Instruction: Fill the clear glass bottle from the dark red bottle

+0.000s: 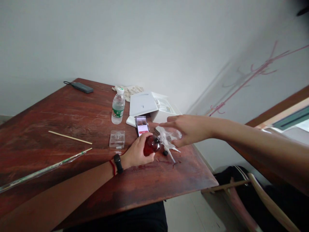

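My left hand (138, 150), with a dark watch on its wrist, is wrapped around a dark red translucent bottle (150, 146). The bottle leans right, its narrow neck facing a clear plastic container (167, 137). My right hand (180, 129) grips that container from above and behind, covering part of it. The container's end meets or nearly meets the bottle's neck; whether they touch I cannot tell. Below the container lie a small black cap (165, 152) and a white, thin nozzle-like piece (171, 155). A phone (143, 128) with a lit screen lies just behind my left hand.
A water bottle (117, 108) stands upright behind a clear plastic box (117, 139). An open white box (143, 103) and a patterned cloth (131, 91) are at the back. Chopsticks (70, 137) lie left, a grey device (82, 87) far left. The wooden table (145, 190) ends at right.
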A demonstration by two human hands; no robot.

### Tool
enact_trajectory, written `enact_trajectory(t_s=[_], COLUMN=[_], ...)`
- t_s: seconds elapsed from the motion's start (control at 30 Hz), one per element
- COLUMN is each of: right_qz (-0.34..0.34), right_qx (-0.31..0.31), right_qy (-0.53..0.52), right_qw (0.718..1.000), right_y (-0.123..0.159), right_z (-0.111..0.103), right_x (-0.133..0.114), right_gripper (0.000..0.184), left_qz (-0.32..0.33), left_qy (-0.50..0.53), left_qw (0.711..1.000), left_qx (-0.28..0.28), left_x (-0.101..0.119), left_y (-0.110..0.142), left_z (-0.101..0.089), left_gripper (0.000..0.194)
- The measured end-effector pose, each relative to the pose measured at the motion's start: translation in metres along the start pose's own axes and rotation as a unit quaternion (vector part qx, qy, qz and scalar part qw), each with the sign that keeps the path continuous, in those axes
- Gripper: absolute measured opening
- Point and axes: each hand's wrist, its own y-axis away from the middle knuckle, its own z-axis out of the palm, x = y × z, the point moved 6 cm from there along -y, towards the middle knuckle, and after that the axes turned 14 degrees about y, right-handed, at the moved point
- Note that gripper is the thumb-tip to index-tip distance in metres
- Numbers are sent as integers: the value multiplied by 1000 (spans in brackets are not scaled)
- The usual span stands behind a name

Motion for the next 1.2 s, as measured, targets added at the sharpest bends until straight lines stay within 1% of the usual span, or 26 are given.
enact_trajectory(t_s=[0.13,0.23,0.33,0.5,0.6,0.73,0.87,1.13,1.2], right_qz=[-11,-21,-24,-30,-35,-39,-48,-81,-82], right_qx=[2,4,0,1,-1,2,-1,24,26], right_qy=[-2,4,4,-3,-4,-10,-13,-26,-24], right_qw=[1000,1000,1000,1000,999,999,999,996,996], right_y=[-1,-1,-2,-5,-6,-8,-12,-20,-21], right_z=[-1,-1,0,-1,-2,-5,-5,-10,-12], right_x=[-1,-2,-1,-1,-2,-4,-5,-8,-10], right_gripper=[64,67,63,69,65,62,58,63,60], left_qz=[-5,-9,-17,-28,-29,-29,-29,-33,-37], left_qy=[10,13,12,17,17,22,24,32,36], left_qw=[1000,1000,1000,999,999,999,999,999,998], left_qx=[5,-3,-9,-12,-12,-6,0,17,21], left_x=[3,4,5,6,5,2,0,-3,-3], left_y=[0,0,0,1,2,4,6,11,11], left_z=[-1,-2,-3,-3,-3,-3,-4,-6,-7], left_gripper=[80,79,78,77,77,80,79,80,80])
